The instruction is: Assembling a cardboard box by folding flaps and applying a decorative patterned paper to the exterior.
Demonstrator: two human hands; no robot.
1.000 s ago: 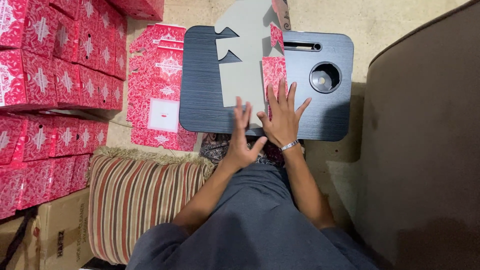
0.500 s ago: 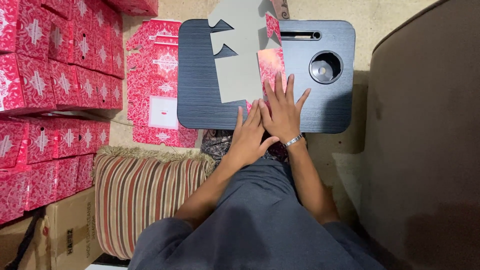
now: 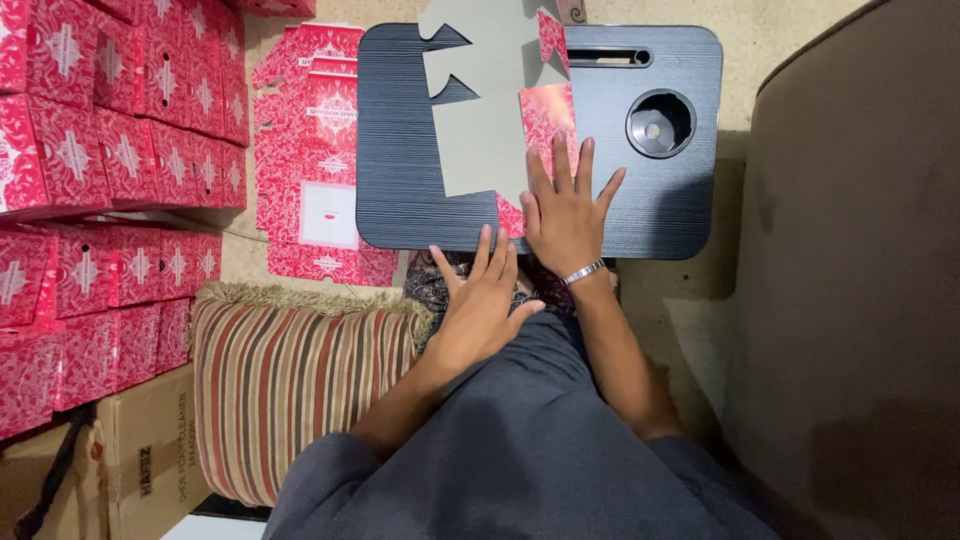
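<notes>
A beige floor [image 3: 780, 60] lies around a black lap table [image 3: 400, 150]. A striped cushion [image 3: 290, 390] sits low left, a brown curved wall [image 3: 860, 300] right.

Right hand [image 3: 565, 215] flat, palm down, fingers [image 3: 556, 160] spread, metal band on wrist. Left hand [image 3: 480, 305] just behind it, open, fingers together, both forearms extended forward.
</notes>
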